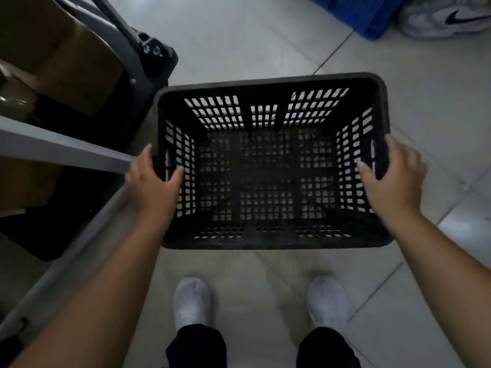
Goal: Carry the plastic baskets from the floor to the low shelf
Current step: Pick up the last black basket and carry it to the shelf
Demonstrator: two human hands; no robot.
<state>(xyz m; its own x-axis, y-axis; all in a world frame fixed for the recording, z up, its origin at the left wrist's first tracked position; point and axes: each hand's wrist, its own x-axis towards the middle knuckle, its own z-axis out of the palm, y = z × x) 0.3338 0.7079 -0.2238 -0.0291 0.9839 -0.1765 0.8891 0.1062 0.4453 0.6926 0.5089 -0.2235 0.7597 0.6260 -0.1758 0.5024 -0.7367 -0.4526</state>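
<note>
We hold the black basket (271,160) mid-frame, left hand (154,181) and right hand (393,176) each curled over a short side. The shelf (63,150) lies at the frame's left, just beside our left hand, so we judge the carry goes leftward.

Pale tiled floor (265,35), grey shelf frame (63,148)

Basket (271,160) sits mid-frame over the tiled floor (239,43), left hand (154,181) on its left rim and right hand (393,176) on its right rim, feet (192,301) just behind it, shelf frame (66,152) to its left, crate (358,11) and shoe (446,19) far ahead right.
</note>
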